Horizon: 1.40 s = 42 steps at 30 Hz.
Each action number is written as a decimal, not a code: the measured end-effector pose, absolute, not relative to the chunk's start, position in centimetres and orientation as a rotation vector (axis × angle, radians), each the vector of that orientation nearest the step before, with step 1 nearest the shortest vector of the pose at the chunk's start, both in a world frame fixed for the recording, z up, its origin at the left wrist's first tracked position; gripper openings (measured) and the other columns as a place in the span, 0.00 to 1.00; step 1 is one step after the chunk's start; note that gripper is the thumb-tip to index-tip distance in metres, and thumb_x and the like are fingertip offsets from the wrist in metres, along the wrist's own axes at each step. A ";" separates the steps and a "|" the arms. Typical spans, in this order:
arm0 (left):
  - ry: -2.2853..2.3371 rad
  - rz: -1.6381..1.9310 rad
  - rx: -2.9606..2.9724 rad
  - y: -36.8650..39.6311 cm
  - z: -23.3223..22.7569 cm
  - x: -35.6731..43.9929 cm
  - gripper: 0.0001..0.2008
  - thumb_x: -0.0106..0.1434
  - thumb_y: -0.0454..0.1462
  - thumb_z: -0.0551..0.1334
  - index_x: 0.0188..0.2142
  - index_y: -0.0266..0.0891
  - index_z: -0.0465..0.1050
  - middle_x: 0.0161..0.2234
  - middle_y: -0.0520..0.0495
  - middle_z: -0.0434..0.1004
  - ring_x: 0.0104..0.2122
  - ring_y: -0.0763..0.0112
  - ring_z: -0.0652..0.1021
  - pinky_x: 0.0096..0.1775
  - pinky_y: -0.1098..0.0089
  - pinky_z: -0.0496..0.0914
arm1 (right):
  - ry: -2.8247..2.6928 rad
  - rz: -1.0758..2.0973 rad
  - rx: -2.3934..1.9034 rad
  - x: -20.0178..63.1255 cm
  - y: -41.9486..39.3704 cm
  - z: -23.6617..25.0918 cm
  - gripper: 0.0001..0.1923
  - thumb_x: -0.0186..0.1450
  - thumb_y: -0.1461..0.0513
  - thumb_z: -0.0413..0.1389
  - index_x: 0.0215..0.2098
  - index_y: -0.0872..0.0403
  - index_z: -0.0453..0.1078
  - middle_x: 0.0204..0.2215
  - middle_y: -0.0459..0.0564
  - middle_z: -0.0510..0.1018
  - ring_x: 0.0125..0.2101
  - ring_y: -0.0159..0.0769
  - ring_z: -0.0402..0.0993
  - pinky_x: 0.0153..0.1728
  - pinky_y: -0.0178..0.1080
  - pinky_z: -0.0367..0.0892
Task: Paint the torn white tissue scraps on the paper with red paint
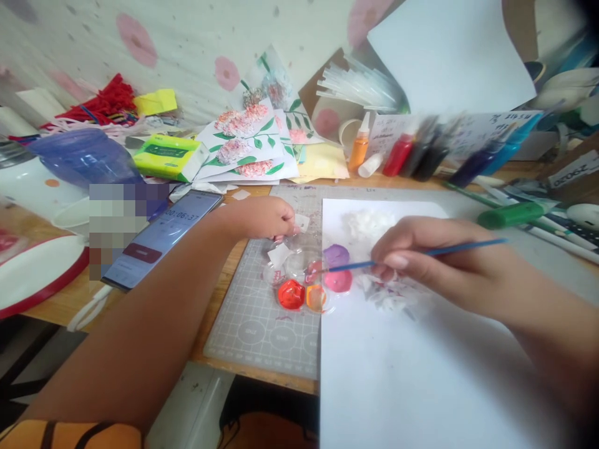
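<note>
The right hand (pixel 421 255) is pinching a thin blue paintbrush (pixel 421 254), dipping its tip into a clear round palette (pixel 309 280) mid-counter; the left hand (pixel 262 217), fingers curled, is steadying the palette's far rim. Next, probably loading pink.

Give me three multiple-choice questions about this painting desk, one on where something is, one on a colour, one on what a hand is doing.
1. Where does the palette sit?
A. on the phone
B. on the cutting mat, at the left edge of the white sheet
C. on the tissue pack

2. What colour is the brush handle?
A. blue
B. yellow
C. black

3. What is the right hand doing?
A. lying flat and empty
B. holding a bottle
C. holding the brush, tip at the palette

Answers: 1 B, the paint wells lie on the grey grid beside the paper. 2 A, the thin handle shows blue. 3 C, the fingers pinch the brush while the left hand touches the palette's far edge.
</note>
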<state>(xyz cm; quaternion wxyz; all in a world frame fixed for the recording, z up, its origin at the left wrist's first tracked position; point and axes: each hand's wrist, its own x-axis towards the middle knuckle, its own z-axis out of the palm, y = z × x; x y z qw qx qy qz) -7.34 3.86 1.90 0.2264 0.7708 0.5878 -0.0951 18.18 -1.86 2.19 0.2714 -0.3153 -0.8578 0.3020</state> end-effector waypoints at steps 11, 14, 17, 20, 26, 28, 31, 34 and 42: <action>1.594 -0.237 2.133 4.1 1.5 -7.3 0.17 0.55 0.48 0.55 0.20 0.39 0.68 0.21 0.52 0.76 0.23 0.74 0.73 0.27 0.74 0.61 | -2.441 0.800 -0.816 18.7 -1.8 2.9 0.13 0.64 0.57 0.50 0.27 0.55 0.69 0.24 0.48 0.75 0.25 0.28 0.71 0.22 0.30 0.64; 1.566 -0.230 2.117 4.3 1.4 -7.5 0.17 0.55 0.49 0.55 0.20 0.39 0.68 0.22 0.52 0.76 0.23 0.74 0.73 0.27 0.74 0.62 | -2.409 0.778 -0.857 18.8 -1.8 3.2 0.13 0.63 0.56 0.51 0.26 0.55 0.69 0.23 0.47 0.74 0.23 0.28 0.70 0.21 0.30 0.63; 1.551 -0.221 2.103 4.4 1.3 -7.7 0.17 0.55 0.49 0.55 0.20 0.39 0.68 0.21 0.52 0.77 0.23 0.73 0.74 0.27 0.74 0.62 | -2.456 0.862 -0.862 18.6 -1.7 3.5 0.15 0.64 0.55 0.50 0.26 0.55 0.68 0.22 0.48 0.73 0.23 0.28 0.69 0.22 0.31 0.64; 1.551 -0.215 2.081 4.4 1.3 -7.7 0.17 0.55 0.49 0.55 0.20 0.39 0.68 0.21 0.51 0.76 0.23 0.73 0.74 0.27 0.74 0.62 | -2.413 0.863 -0.927 18.4 -1.7 3.5 0.16 0.63 0.54 0.49 0.26 0.56 0.68 0.22 0.48 0.73 0.23 0.30 0.68 0.20 0.32 0.61; 1.565 -0.246 2.070 4.6 1.2 -7.7 0.18 0.54 0.50 0.55 0.20 0.39 0.69 0.20 0.52 0.75 0.21 0.74 0.72 0.26 0.73 0.62 | -2.404 0.897 -0.899 18.4 -1.7 3.3 0.15 0.64 0.55 0.49 0.26 0.56 0.68 0.21 0.47 0.71 0.22 0.28 0.67 0.21 0.32 0.62; 1.564 -0.252 2.058 4.7 1.2 -7.7 0.17 0.54 0.50 0.55 0.21 0.40 0.68 0.21 0.51 0.76 0.22 0.74 0.72 0.26 0.73 0.62 | -2.376 0.855 -0.935 18.4 -1.7 3.3 0.15 0.63 0.55 0.49 0.26 0.56 0.68 0.20 0.47 0.71 0.22 0.29 0.66 0.20 0.32 0.60; 1.566 -0.251 2.048 4.7 1.2 -7.7 0.18 0.54 0.51 0.55 0.22 0.39 0.68 0.23 0.50 0.76 0.22 0.74 0.72 0.26 0.74 0.62 | -2.396 0.863 -0.899 18.6 -1.7 3.2 0.13 0.63 0.56 0.50 0.27 0.55 0.69 0.21 0.46 0.71 0.22 0.28 0.66 0.21 0.32 0.61; 1.567 -0.264 2.046 4.8 1.2 -7.7 0.18 0.55 0.50 0.55 0.22 0.39 0.68 0.24 0.50 0.77 0.22 0.74 0.72 0.27 0.74 0.62 | -2.369 0.910 -0.887 18.6 -1.6 3.2 0.13 0.63 0.56 0.51 0.26 0.55 0.69 0.22 0.46 0.71 0.23 0.29 0.67 0.21 0.31 0.61; 1.525 -0.276 2.023 5.3 0.8 -8.4 0.19 0.55 0.53 0.55 0.23 0.40 0.67 0.24 0.49 0.77 0.23 0.73 0.72 0.26 0.73 0.63 | -2.390 0.887 -0.847 18.2 -1.6 3.2 0.12 0.64 0.59 0.48 0.26 0.56 0.66 0.21 0.45 0.70 0.21 0.25 0.64 0.21 0.28 0.60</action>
